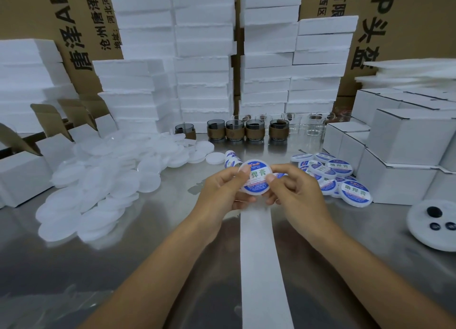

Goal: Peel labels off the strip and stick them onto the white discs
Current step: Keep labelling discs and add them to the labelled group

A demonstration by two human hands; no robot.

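Labelled disc (255, 177): over mid-bench (148, 267), pinched between left hand (223, 188) and right hand (298, 190), thumbs on label face.
Backing strip (261, 267): white, running from under hands to near edge.
Plain white discs (103, 183): heaped toward left edge.
Finished discs (345, 180): piled toward right edge, beside white boxes (407, 141).
Foam blocks (204, 69): stacked along far edge.

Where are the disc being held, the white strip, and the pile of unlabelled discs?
held disc (256, 184): head view, centre of its printed label.
white strip (259, 254): head view, bare paper at mid-length.
pile of unlabelled discs (103, 180): head view, a disc near the pile's middle.
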